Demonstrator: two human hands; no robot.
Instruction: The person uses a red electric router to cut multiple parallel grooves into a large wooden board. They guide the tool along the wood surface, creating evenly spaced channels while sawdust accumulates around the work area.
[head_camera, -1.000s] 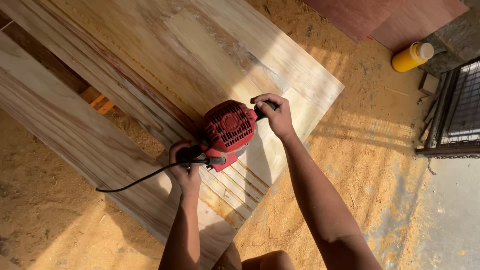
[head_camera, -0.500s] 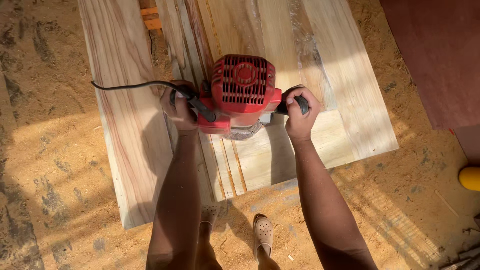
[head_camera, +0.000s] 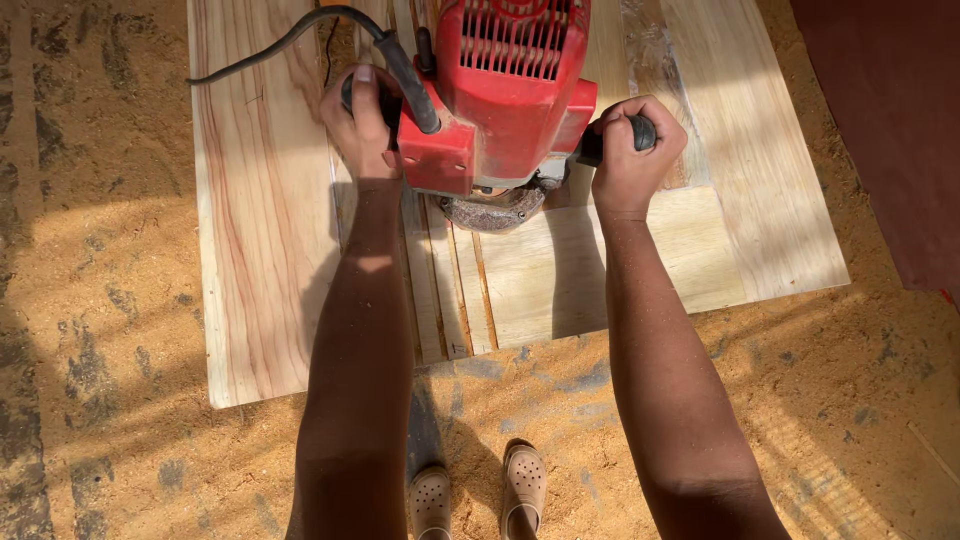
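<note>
Squarely between the two hands sat the red power router (head_camera: 515, 90), its round base resting on the pale wooden panel (head_camera: 620, 270) toward the far end. The left hand (head_camera: 362, 125) was closed around the left black handle, the right hand (head_camera: 630, 150) clenched on the right one, so the handle axis ran left to right, both hands equally near. The black cord (head_camera: 290, 40) trailed far-left. Sawdust (head_camera: 100, 330) covered the floor around the panel.
</note>
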